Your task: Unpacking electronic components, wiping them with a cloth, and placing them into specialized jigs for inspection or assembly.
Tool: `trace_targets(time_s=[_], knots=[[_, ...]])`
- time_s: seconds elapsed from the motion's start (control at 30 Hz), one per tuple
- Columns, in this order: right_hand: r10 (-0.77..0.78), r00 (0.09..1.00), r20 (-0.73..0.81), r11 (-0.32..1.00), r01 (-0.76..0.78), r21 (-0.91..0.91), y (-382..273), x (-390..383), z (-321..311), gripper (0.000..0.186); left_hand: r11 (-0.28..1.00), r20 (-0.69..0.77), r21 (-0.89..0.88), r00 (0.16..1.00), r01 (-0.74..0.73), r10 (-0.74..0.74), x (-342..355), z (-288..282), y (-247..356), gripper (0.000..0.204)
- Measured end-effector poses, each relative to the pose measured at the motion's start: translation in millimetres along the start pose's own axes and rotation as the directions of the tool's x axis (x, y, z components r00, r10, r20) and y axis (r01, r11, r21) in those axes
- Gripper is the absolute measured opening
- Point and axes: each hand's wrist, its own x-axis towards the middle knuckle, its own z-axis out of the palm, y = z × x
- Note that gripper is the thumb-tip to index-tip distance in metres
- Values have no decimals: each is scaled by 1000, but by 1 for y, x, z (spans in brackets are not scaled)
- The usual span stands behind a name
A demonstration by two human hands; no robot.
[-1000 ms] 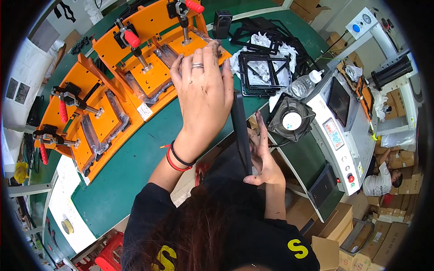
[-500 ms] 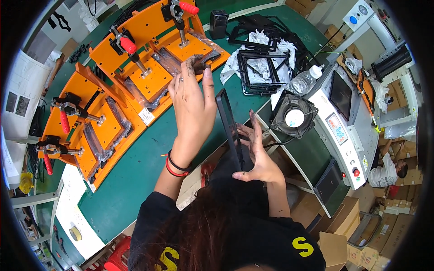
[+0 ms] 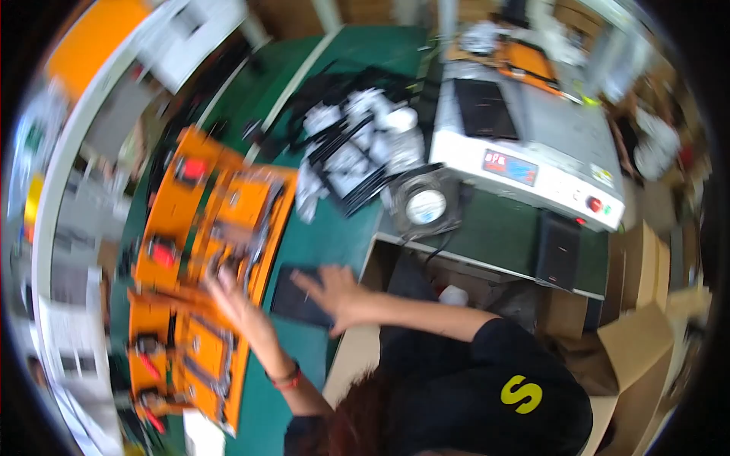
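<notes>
Green surface (image 3: 338, 247) carries an orange jig (image 3: 243, 199). Just right of the jig lies a black panel (image 3: 291, 298), the right hand (image 3: 341, 295) spreading its fingers across it. Over the jig, the left hand's (image 3: 234, 298) fingers are too blurred to read.

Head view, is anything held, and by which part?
Can't tell: the right hand spreads over the right side of the dark panel, grip unclear; left hand too blurred.

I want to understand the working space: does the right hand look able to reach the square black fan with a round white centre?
Probably yes: nothing seems to stand between the right hand, which is at the flat black rectangular panel, and the square black fan, though the picture is blurred.
</notes>
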Motion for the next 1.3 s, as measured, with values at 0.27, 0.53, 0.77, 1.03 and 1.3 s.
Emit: trace_targets(time_s=[0.27, 0.53, 0.77, 1.03, 1.3], knots=[[-128, 965, -227, 986, 148, 73, -5, -33, 22, 122, 967, 282, -185, 933, -177, 225, -34, 87, 40, 27], [458, 878, -138, 729, -282, 623, 72, -248, -47, 71, 858, 790, -407, 351, -314, 503, -5, 327, 142, 25], [864, 405, -299, 417, -245, 875, -33, -481, -141, 58, 715, 789, -343, 226, -610, 571, -5, 454, 146, 56], [501, -747, -437, -143, -569, 810, -93, -691, -105, 32, 311, 711, -455, -130, -835, 691, -197, 360, 247, 44], [780, -457, 428, -623, -497, 604, 26, -738, 8, 50, 286, 691, -648, -388, -706, 610, -251, 324, 277, 44]])
